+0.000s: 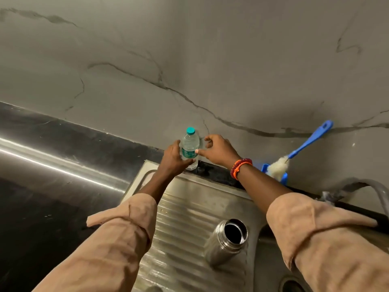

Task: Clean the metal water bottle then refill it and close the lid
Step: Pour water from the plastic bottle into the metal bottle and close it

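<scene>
My left hand point(172, 158) grips the plastic water bottle point(190, 147) mid-body: light, squashy, so easy pressure. Right hand point(217, 149) half-curled beside it, empty. Steel bottle point(227, 242) stands uncapped, probably slick.

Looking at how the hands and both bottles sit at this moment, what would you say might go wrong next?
1. The left hand grips the plastic bottle low, near the drainboard's edge; it might tip when lifted.
2. The open metal bottle stands on the ribbed drainboard under the right sleeve; a returning arm could topple it.
3. Its mouth is narrow, so pouring may spill.
</scene>
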